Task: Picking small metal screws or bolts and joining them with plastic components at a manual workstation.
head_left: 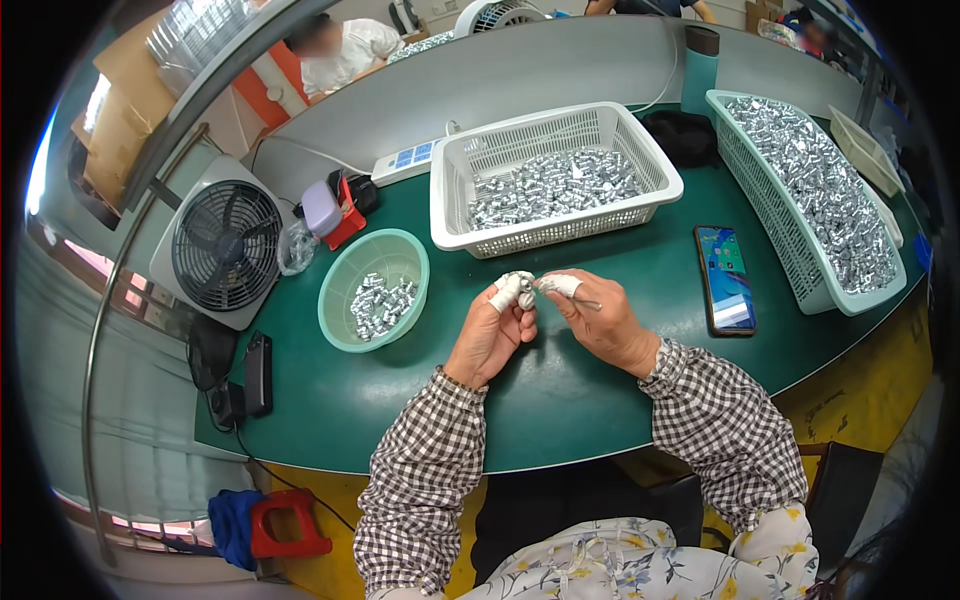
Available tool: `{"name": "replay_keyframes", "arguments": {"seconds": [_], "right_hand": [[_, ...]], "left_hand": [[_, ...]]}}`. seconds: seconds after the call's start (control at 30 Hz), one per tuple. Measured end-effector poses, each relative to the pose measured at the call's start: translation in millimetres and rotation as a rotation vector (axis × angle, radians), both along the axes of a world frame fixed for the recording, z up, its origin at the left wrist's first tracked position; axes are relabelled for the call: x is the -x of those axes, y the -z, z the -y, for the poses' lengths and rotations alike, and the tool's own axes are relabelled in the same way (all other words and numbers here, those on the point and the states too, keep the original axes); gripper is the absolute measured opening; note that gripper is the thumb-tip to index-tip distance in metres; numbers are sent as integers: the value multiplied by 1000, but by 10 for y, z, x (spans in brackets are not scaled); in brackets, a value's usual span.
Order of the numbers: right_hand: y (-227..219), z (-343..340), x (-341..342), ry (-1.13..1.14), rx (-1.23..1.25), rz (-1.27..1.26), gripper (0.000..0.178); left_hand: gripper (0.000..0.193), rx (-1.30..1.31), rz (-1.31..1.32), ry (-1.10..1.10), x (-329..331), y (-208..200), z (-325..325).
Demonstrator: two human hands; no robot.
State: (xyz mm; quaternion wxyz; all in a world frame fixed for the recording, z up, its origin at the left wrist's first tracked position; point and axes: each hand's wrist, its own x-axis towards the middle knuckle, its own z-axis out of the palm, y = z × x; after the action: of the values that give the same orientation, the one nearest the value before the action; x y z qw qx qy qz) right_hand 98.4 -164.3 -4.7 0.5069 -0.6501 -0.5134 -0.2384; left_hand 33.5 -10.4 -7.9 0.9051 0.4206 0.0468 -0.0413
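Small silver metal part (526, 286); where do we all see it, folks?

We've got it up over the green table (590, 420), in front of the white basket (560, 237); the left hand (490, 335) has it pinched between thumb and fingertips, white wraps (505, 293) on those digits.

And the right one; are we calling that free?

Nope; we see the right hand (608, 322) closed round a slim metal rod (588, 303), fingertips right beside the part; whether the rod's tip touches it, we can't tell, it's too small for us.

Fair; what else do we have around?

Loads of little silver pieces (575, 182) in the white basket, plus more in the pale green basket (765, 215) at right; we spot a smaller heap in the round green bowl (400, 258) at left; oh, and a phone (726, 280) lies screen up near the right-hand basket.
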Motion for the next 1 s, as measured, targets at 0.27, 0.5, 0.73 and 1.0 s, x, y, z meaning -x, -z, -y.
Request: {"name": "replay_keyframes", "arguments": {"seconds": [0.27,0.5,0.73,1.0], "right_hand": [[28,-28,14,20,-36,-43,7],[42,22,-42,2,51,-176,8],[58,-26,-26,59,-44,-23,6],[23,25,-28,-2,6,-233,8]], "left_hand": [[17,-31,6,15,-10,37,-11],[17,-111,-2,-73,-46,30,16],[16,-16,-30,-26,-45,-1,24],[15,-46,-17,-6,-32,4,19]]}}
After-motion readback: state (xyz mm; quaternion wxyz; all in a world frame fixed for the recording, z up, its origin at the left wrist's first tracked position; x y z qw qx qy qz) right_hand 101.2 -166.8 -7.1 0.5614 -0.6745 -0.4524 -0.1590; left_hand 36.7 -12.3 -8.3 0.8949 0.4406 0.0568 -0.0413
